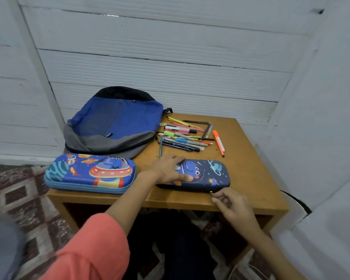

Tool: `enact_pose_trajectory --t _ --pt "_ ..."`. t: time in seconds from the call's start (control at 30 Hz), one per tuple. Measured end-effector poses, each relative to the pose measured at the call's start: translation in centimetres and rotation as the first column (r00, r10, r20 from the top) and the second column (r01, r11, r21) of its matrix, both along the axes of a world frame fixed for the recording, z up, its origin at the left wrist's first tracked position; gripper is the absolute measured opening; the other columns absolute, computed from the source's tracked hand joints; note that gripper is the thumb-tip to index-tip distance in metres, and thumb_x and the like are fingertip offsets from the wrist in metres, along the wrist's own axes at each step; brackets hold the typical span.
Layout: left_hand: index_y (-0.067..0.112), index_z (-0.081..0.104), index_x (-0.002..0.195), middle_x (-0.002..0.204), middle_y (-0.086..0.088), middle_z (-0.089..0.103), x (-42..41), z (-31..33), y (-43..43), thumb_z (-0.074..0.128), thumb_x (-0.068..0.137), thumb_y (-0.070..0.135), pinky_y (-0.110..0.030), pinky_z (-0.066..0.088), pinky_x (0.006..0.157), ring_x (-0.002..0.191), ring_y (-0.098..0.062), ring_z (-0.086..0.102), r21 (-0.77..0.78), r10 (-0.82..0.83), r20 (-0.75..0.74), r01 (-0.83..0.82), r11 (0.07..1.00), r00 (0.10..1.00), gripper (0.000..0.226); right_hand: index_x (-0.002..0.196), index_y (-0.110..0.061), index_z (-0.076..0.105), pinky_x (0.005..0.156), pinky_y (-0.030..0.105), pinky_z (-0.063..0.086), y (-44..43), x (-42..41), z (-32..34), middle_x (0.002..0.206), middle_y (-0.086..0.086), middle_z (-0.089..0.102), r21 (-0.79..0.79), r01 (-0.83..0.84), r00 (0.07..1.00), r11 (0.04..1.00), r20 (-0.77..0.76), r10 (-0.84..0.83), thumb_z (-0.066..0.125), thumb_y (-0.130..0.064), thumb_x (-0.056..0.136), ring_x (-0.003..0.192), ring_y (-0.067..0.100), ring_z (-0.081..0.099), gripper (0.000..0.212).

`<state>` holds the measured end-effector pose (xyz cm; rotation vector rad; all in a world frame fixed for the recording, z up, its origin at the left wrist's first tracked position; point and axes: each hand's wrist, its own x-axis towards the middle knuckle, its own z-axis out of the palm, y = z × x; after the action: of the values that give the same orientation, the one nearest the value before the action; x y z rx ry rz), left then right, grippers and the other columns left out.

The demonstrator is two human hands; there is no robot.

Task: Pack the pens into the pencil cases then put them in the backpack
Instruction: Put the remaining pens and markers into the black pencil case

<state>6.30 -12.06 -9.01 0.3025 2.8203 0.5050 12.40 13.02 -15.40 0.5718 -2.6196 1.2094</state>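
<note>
At the near right corner of the dark navy hard-shell pencil case (pixel 208 174) with the monster print, head view, we see the right hand (pixel 232 205) pinching the small metal zipper pull (pixel 212 193) between thumb and fingertips. Just left of that pinch the left hand (pixel 168 168) lies spread on the lid, pressing; we judge it pins the case so the zip can run. The case looks closed, nothing packed yet. Beyond the pinch, the loose pile of coloured pens (pixel 186 136) lies on the brown wooden table (pixel 251 174). Far left of both hands: light blue hard-shell pencil case (pixel 89 172) with UFO print, closed. Behind it, the blue-and-grey fabric backpack (pixel 113 122) lies flat.
</note>
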Motion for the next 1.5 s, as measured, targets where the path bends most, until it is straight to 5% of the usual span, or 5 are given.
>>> enact_pose_trajectory --t 0.17,0.37,0.53,0.83,1.5 --pt "0.031 0.021 0.150 0.160 0.003 0.014 1.7 -0.2 -0.2 0.048 0.083 0.069 -0.052 0.004 0.119 0.147 -0.019 0.006 0.048 -0.014 -0.094 0.019 0.999 0.995 0.082 0.084 -0.040 0.066 0.066 0.014 0.042 0.4 -0.3 1.9 0.085 -0.016 0.068 -0.020 -0.015 0.999 1.000 -0.040 0.015 0.070 -0.016 0.087 0.081 0.001 0.060 0.025" --pt "0.030 0.063 0.105 0.105 0.013 0.061 8.3 -2.5 2.0 0.053 0.091 0.040 -0.020 0.040 0.087 0.100 0.000 0.049 0.221 0.002 -0.627 0.175 0.959 0.779 0.020 0.137 -0.045 0.043 0.106 0.037 0.037 2.8 -3.6 3.8 0.145 -0.008 0.035 -0.007 0.042 0.981 0.999 0.192 -0.040 0.083 -0.018 0.073 0.130 0.008 0.035 0.081" --pt "0.029 0.062 0.110 0.096 0.011 0.066 10.0 -4.8 6.2 0.049 0.090 0.050 -0.031 0.049 0.078 0.094 -0.007 0.057 0.182 0.091 -0.474 -0.004 0.983 0.876 0.032 0.135 -0.056 0.035 0.106 0.021 0.023 2.7 -4.7 3.3 0.153 -0.017 0.027 -0.063 -0.142 0.923 0.988 0.352 0.155 0.087 -0.027 0.064 0.140 0.007 0.024 0.093" --pt "0.022 0.072 0.089 0.068 0.004 0.067 8.8 -5.2 7.5 0.063 0.086 0.046 -0.028 0.050 0.063 0.067 -0.009 0.064 0.417 0.370 -0.528 -0.146 0.897 0.765 0.026 0.139 -0.046 0.039 0.112 0.024 0.025 2.2 -4.8 1.9 0.150 -0.017 0.032 -0.100 -0.113 0.959 0.989 0.250 0.135 0.091 -0.035 0.057 0.138 0.002 0.028 0.098" --pt "0.027 0.071 0.098 0.081 0.007 0.071 8.7 -5.4 8.6 0.058 0.088 0.051 -0.027 0.051 0.068 0.077 -0.009 0.065 0.393 0.403 -0.473 -0.221 0.892 0.784 0.029 0.132 -0.046 0.042 0.107 0.028 0.037 1.3 -4.8 1.4 0.133 -0.038 0.039 -0.119 -0.047 0.972 0.992 0.224 0.073 0.085 -0.057 0.047 0.127 -0.002 0.041 0.096"
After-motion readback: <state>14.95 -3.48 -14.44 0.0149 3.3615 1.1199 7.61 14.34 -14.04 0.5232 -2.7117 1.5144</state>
